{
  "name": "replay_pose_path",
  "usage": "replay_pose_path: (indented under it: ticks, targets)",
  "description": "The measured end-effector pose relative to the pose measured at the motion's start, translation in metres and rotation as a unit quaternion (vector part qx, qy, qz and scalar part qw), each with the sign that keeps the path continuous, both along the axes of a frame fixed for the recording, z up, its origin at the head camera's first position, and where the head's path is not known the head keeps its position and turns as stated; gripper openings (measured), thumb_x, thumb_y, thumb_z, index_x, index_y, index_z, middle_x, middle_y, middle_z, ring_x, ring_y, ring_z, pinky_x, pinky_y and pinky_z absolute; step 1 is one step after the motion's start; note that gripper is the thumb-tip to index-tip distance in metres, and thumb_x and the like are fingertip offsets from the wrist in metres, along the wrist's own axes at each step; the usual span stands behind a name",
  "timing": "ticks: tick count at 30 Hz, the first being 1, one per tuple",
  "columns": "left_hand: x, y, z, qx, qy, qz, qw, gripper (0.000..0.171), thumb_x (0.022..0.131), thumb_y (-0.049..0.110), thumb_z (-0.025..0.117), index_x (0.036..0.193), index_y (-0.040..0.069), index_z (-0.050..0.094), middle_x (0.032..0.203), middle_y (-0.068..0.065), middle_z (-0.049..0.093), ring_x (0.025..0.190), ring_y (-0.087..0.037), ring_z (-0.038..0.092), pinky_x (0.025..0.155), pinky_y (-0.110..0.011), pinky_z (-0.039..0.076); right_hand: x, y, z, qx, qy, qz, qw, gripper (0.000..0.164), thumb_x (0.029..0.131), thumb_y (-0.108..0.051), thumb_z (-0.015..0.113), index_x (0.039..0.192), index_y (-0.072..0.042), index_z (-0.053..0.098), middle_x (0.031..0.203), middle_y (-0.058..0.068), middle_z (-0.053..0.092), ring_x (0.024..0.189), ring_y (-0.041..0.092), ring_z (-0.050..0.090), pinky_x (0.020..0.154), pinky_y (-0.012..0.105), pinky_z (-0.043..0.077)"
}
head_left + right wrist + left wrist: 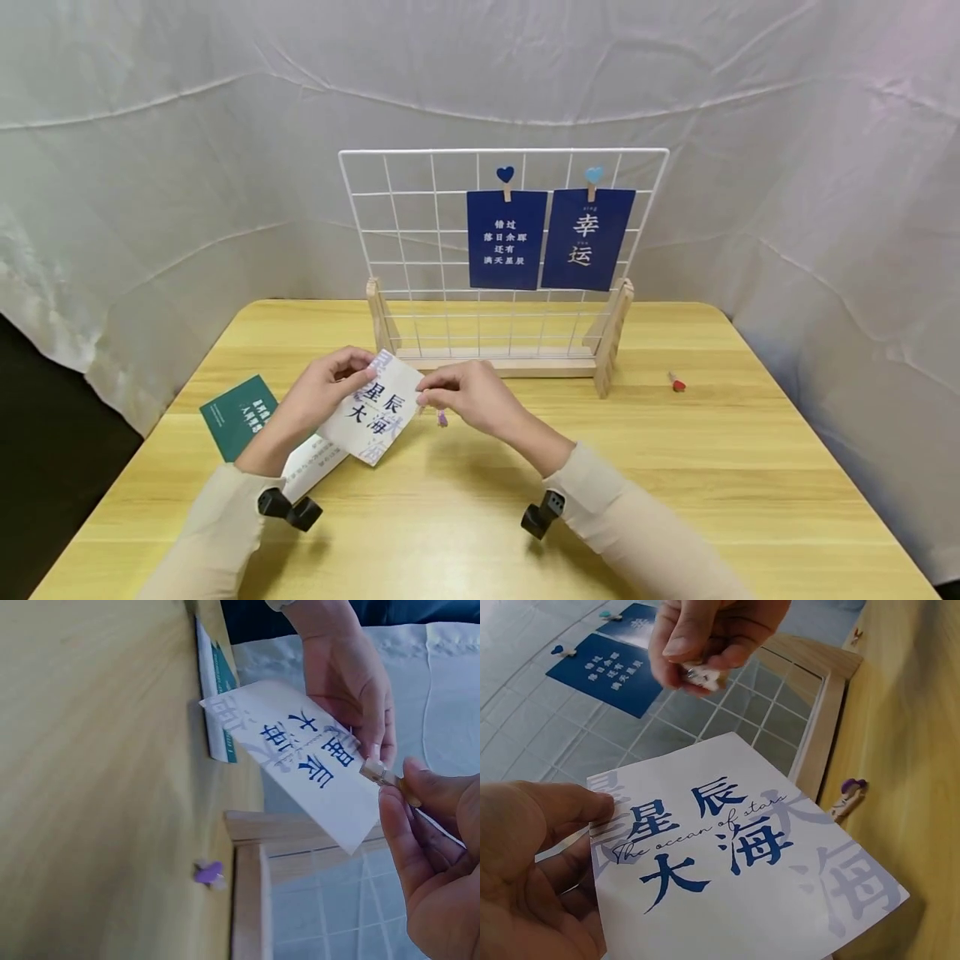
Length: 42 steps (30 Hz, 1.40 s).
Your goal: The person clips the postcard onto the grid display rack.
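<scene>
My left hand [318, 392] pinches a white card [375, 410] by its upper left edge, thumb on the printed face. The card carries dark blue characters and pale lilac ones, and tilts above the table in front of the grid stand. Between the thumb and fingers of my right hand [476, 398] is a small wooden clothespin [381, 775], held close to the card's upper edge in the head view. Fingers hide much of this clothespin in the left wrist view. Below the card's right side, a clothespin with a purple top [850, 796] lies on the table.
A white wire grid [408, 229] stands in a wooden base [517, 367] at the back. Two blue cards [506, 275] hang from it by heart-topped clothespins. A red-topped clothespin [678, 384] lies at right. Green [232, 417] and white cards [315, 462] lie at left.
</scene>
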<state>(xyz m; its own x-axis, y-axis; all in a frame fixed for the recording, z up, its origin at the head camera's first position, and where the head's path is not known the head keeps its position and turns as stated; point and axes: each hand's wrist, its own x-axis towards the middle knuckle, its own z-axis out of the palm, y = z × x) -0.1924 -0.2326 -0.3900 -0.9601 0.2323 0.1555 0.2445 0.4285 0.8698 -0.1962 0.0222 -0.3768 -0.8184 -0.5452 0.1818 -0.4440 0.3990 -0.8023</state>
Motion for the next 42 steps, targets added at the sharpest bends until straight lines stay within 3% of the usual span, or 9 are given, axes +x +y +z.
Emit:
replay_pose_path:
  ticks: [6, 13, 21, 31, 42]
  targets:
    - [-0.002, 0.004, 0.006, 0.013, -0.005, 0.010, 0.9998, 0.022, 0.099, 0.016, 0.060, 0.117, 0.003, 0.063, 0.100, -0.013, 0.065, 0.087, -0.024, 0.059, 0.067, -0.028, 0.053, -0.004, -0.003, 0.018, 0.047, 0.044, 0.002, 0.998, 0.019, 0.091, -0.016, 0.071, 0.109, -0.009, 0.074, 0.094, -0.002, 0.074, 0.077, 0.004, 0.066, 0.069, 0.020, 0.053]
    - [-0.007, 0.009, 0.015, 0.026, 0.012, 0.001, 0.9996, 0.023, 0.099, 0.016, 0.060, 0.118, 0.003, 0.062, 0.102, -0.014, 0.065, 0.087, -0.027, 0.060, 0.066, -0.030, 0.055, -0.010, -0.003, 0.035, 0.064, 0.070, 0.001, 0.995, 0.019, 0.092, -0.021, 0.070, 0.107, -0.010, 0.074, 0.093, -0.003, 0.073, 0.077, 0.008, 0.067, 0.067, 0.022, 0.053]
    - [-0.013, 0.013, 0.024, 0.019, 0.032, 0.017, 0.9992, 0.025, 0.100, 0.023, 0.059, 0.118, 0.005, 0.062, 0.105, -0.011, 0.067, 0.091, -0.026, 0.059, 0.075, -0.027, 0.050, -0.017, -0.002, 0.064, 0.103, 0.115, -0.019, 0.988, 0.020, 0.093, -0.026, 0.068, 0.109, -0.015, 0.073, 0.096, -0.006, 0.073, 0.078, 0.002, 0.064, 0.066, 0.021, 0.051]
    - [-0.019, 0.022, 0.037, 0.022, 0.058, 0.055, 0.9965, 0.029, 0.100, 0.024, 0.059, 0.120, 0.003, 0.063, 0.107, -0.012, 0.065, 0.093, -0.024, 0.061, 0.083, -0.035, 0.052, -0.026, -0.003, 0.098, 0.067, 0.149, -0.015, 0.987, 0.019, 0.094, -0.017, 0.068, 0.109, -0.010, 0.074, 0.100, 0.002, 0.073, 0.083, 0.010, 0.069, 0.071, 0.019, 0.054]
    - [-0.028, 0.032, 0.048, 0.088, 0.114, 0.086, 0.9859, 0.026, 0.096, 0.021, 0.065, 0.113, 0.001, 0.065, 0.101, -0.010, 0.064, 0.087, -0.019, 0.061, 0.075, -0.024, 0.053, -0.032, -0.001, 0.120, 0.072, 0.190, -0.048, 0.978, 0.015, 0.092, -0.019, 0.070, 0.104, -0.013, 0.076, 0.096, -0.003, 0.073, 0.083, 0.005, 0.066, 0.072, 0.023, 0.052]
